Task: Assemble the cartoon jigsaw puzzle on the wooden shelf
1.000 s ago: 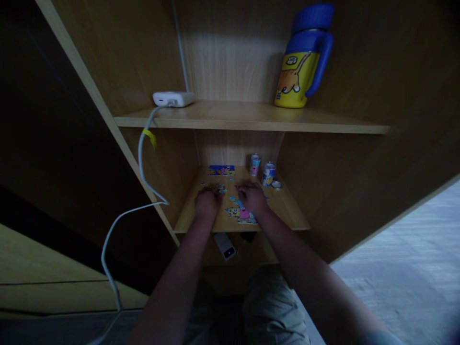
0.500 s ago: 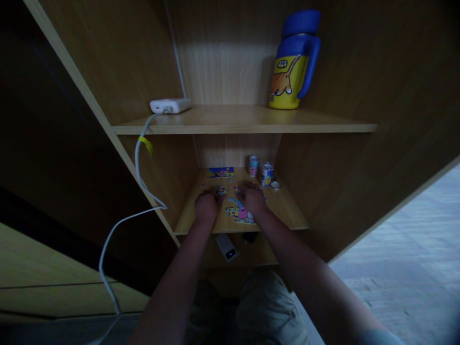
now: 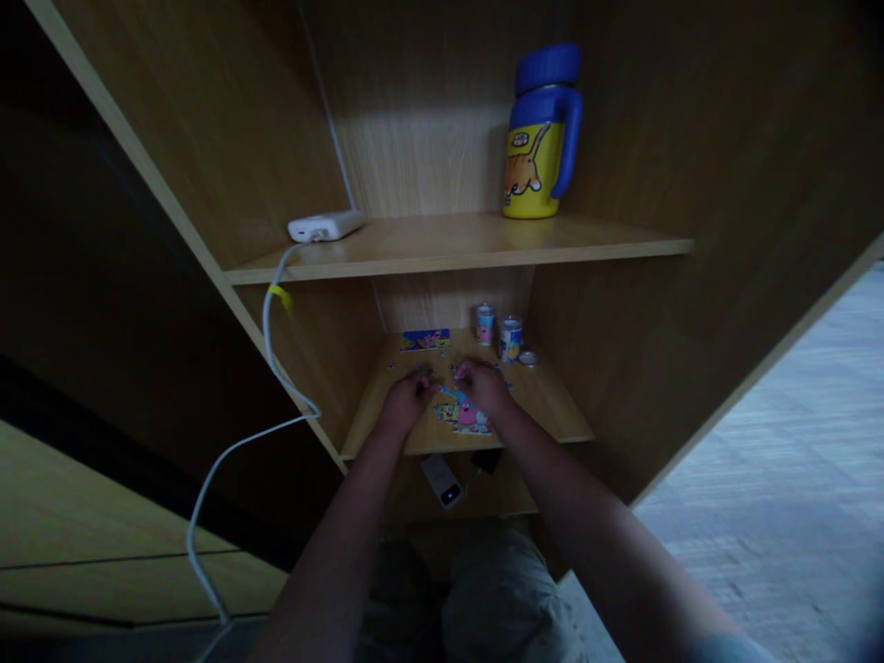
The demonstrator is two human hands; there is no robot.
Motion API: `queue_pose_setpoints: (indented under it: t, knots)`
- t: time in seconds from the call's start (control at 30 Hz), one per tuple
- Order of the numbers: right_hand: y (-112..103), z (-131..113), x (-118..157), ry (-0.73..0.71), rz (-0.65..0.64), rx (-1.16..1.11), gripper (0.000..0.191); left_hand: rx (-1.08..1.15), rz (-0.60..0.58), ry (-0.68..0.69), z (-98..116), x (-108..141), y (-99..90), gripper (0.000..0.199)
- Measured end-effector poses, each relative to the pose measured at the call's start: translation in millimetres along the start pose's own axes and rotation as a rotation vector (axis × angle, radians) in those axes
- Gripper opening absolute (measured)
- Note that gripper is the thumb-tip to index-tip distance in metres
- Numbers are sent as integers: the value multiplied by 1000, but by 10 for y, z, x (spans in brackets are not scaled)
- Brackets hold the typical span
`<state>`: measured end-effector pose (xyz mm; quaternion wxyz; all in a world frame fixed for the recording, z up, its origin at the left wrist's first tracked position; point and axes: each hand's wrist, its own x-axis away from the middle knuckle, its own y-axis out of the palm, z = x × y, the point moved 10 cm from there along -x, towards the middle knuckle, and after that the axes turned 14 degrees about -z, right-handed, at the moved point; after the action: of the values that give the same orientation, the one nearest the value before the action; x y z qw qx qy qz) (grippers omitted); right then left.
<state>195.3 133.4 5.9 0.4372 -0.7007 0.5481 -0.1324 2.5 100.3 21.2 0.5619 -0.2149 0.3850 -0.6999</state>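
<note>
On the middle shelf lies a partly joined colourful puzzle (image 3: 468, 414) with a pink figure, near the front edge. My left hand (image 3: 410, 398) is at its upper left, fingers closed at the tips around something too small to make out. Just above the puzzle, my right hand (image 3: 482, 382) has its fingers pinched together; what they hold is hidden. Small loose pieces lie around both hands, several of them partly covered. A blue picture card (image 3: 424, 340) rests flat at the back left of the shelf.
Two small printed cans, one pink and blue (image 3: 484, 325) and one blue (image 3: 511, 341), stand at the back right beside a round metal lid (image 3: 529, 358). Above are a blue-yellow mug (image 3: 535, 147) and a white power bank (image 3: 325, 226) with a hanging cable (image 3: 266, 336). A white device (image 3: 441, 481) lies below.
The view has shifted slightly. My left hand has moved a little right and nearer the puzzle, uncovering pieces behind it. My right hand stays above the puzzle.
</note>
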Motion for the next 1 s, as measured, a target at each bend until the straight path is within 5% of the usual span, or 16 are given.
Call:
queue_pose_setpoints:
  t: [0.43,0.67,1.0]
  knots:
    - [-259,31,66,-52,164,-370,16,283,6,73,-182,-68,-4,19]
    - [0,127,-8,-23,21,-655,24,446,0,69,-205,-83,4,15]
    - [204,118,-38,-49,-108,-845,58,575,-56,183,-130,-93,81,23]
